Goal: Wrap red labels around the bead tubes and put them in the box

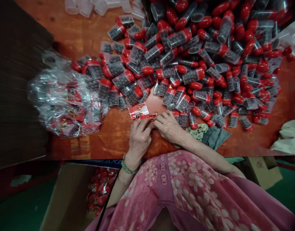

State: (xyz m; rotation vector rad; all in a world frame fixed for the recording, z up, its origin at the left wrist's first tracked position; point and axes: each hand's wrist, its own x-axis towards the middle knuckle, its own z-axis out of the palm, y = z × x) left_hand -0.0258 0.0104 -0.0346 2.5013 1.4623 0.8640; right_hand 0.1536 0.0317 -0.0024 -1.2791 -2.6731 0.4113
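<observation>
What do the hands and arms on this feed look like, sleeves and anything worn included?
Both hands are ungloved. The left hand has a green beaded bracelet at its wrist; the right wrist shows none. Forearms are uncovered, with plain mauve-pink sleeves above.

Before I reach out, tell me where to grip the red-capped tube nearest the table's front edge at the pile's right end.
Probably best pinched across its clear body by the right hand, from above and the near side: it lies down, bare table before it, pile behind.
</observation>
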